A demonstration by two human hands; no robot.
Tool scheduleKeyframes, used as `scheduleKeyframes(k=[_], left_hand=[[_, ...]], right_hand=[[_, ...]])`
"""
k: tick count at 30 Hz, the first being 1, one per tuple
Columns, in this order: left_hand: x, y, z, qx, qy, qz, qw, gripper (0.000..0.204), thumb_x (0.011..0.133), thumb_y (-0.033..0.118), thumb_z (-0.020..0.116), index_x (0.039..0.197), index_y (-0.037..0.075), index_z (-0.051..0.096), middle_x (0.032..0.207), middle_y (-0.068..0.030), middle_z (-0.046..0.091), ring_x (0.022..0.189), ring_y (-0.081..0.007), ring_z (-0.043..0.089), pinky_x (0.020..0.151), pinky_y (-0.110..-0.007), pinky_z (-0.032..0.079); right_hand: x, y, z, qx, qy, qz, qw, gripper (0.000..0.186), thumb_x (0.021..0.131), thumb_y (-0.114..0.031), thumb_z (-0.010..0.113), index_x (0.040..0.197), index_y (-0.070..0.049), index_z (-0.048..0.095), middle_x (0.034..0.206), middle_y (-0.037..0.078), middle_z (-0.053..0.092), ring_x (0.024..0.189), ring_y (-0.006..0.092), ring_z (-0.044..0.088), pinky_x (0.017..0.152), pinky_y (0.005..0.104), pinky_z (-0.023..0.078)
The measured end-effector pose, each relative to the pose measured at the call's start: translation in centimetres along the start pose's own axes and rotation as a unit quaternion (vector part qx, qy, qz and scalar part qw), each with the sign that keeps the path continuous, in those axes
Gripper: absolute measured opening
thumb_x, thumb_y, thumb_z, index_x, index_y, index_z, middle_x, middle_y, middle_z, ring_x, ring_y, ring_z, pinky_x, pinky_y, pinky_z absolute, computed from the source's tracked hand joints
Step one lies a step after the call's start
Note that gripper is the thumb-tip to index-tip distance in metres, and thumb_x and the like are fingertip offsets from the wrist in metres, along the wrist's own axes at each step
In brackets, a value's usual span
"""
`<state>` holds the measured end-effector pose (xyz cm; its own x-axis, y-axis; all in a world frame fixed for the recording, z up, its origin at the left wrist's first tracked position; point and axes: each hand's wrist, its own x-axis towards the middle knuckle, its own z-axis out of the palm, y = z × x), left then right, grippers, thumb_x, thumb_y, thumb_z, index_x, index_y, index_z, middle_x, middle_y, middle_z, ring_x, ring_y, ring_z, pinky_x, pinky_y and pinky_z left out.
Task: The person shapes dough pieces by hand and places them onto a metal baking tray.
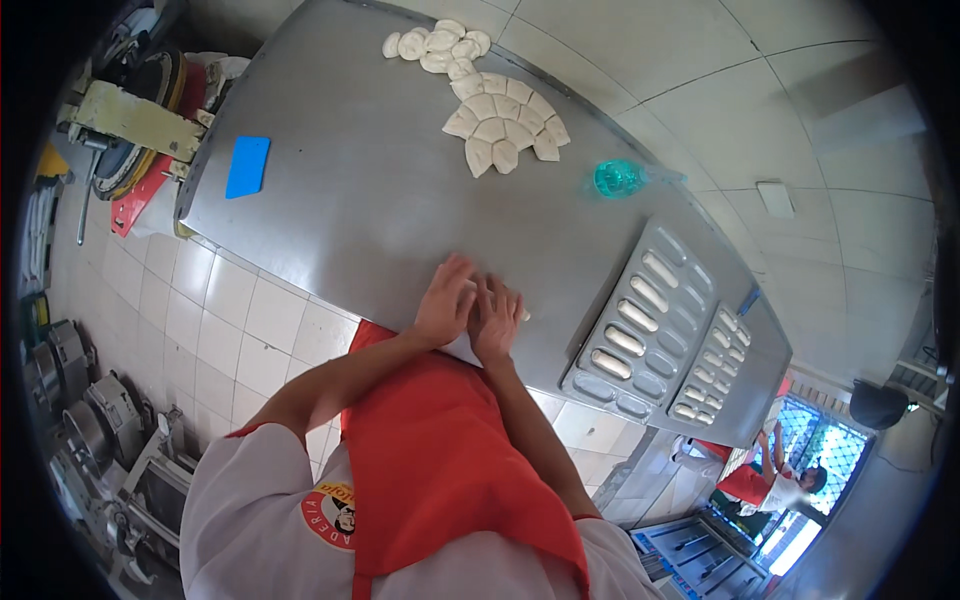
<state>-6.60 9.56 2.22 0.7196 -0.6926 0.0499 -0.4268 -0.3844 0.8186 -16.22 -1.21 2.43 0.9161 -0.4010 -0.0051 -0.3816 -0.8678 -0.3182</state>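
My left hand (446, 303) and my right hand (494, 316) lie side by side, palms down, near the front edge of the steel table. Their fingers are stretched out and slightly blurred. Beneath them is a pale piece of dough (526, 314); only its end shows past my right fingers, so its full shape is hidden. To the right, a grey moulded tray (633, 345) carries several dough rolls (637, 316) in its oval hollows. Toward the far edge sits a fan-like group of cut dough pieces (505, 118), with rounder dough lumps (440, 44) beyond.
A blue flat scraper (247, 167) lies at the left of the table (340, 180). A green transparent spray bottle (620, 178) rests by the far edge. A second tray (714, 365) with smaller dough pieces is farther right. Machinery (140, 120) stands off the left end; another person (775, 485) is at lower right.
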Motion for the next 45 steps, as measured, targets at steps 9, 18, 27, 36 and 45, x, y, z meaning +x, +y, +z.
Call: scheduleKeyframes(k=[9,18,27,36,45], left_hand=[[2.1,-3.2,-3.7,-0.156,-0.134,-0.091,0.974,0.066,0.084,0.015,0.068,0.142,0.002,0.041,0.140,-0.0195,0.051,0.129,-0.0380,0.048,0.107,-0.044,0.041],[4.7,-1.1,-2.8,0.037,-0.185,0.076,0.979,0.038,0.076,0.009,0.075,0.113,0.006,0.067,0.114,-0.0108,0.060,0.112,-0.0296,0.054,0.098,-0.041,0.048],[3.8,-3.4,-2.5,0.040,-0.172,0.084,0.981,0.038,0.076,0.002,0.073,0.114,0.006,0.067,0.111,-0.0130,0.059,0.101,-0.0308,0.059,0.090,-0.041,0.052],[5.5,1.8,-2.3,0.135,-0.160,0.017,0.978,0.025,0.074,-0.001,0.074,0.098,0.004,0.069,0.095,-0.0125,0.062,0.084,-0.0306,0.063,0.076,-0.040,0.054],[19.2,16.2,11.4,0.109,-0.108,0.085,0.984,0.026,0.077,0.009,0.076,0.102,0.007,0.070,0.090,-0.0106,0.066,0.076,-0.0288,0.062,0.071,-0.038,0.052]], right_hand=[[2.8,-0.9,-1.3,0.067,0.094,-0.028,0.993,0.053,0.079,-0.009,0.073,0.130,-0.006,0.059,0.121,0.011,0.064,0.110,0.0324,0.060,0.094,0.0421,0.047],[-4.1,1.9,-0.4,0.368,0.256,0.441,0.778,0.041,0.091,-0.006,0.068,0.129,0.005,0.057,0.113,0.016,0.069,0.096,0.0206,0.067,0.087,0.0316,0.054],[-2.6,3.1,-0.6,0.266,0.225,0.312,0.884,0.018,0.084,-0.008,0.075,0.101,-0.002,0.072,0.091,0.012,0.071,0.078,0.0234,0.067,0.075,0.0323,0.054],[-0.4,8.8,-2.1,0.272,0.035,0.066,0.959,0.028,0.079,-0.005,0.069,0.107,-0.006,0.065,0.102,0.014,0.065,0.092,0.0361,0.064,0.080,0.0440,0.054],[6.2,29.7,-17.2,0.323,0.036,0.191,0.926,0.027,0.082,-0.014,0.071,0.107,-0.005,0.069,0.099,0.017,0.070,0.088,0.0358,0.067,0.079,0.0423,0.054]])
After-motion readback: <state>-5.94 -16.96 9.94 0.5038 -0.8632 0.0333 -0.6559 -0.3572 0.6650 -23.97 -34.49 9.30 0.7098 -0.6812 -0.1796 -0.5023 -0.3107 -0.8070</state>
